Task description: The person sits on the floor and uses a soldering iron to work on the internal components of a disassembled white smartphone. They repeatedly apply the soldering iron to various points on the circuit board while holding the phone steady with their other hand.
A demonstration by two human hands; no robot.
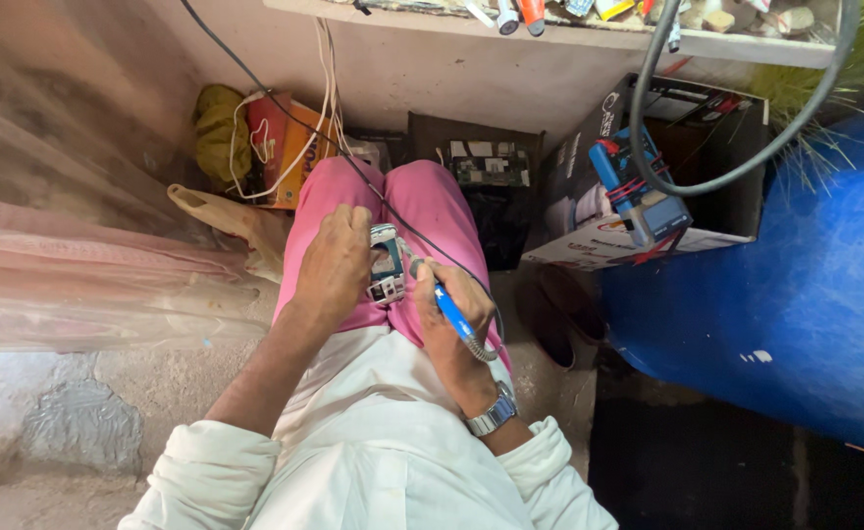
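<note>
My left hand point(334, 263) grips a small silver mobile phone point(386, 263) over my lap, its face turned up. My right hand point(454, 316) holds a blue-handled soldering iron point(448, 312) like a pen, its tip against the right edge of the phone. A thin black cable point(285, 110) runs from the iron's handle up across my pink trousers point(430, 201) toward the wall. A metal watch point(492, 413) sits on my right wrist.
An open cardboard box point(721, 147) with a blue tool and a looped grey cable stands at right, beside a large blue drum point(805, 294). Circuit boards point(491, 162), an orange box point(277, 147) and white wires lie under a shelf point(589, 34).
</note>
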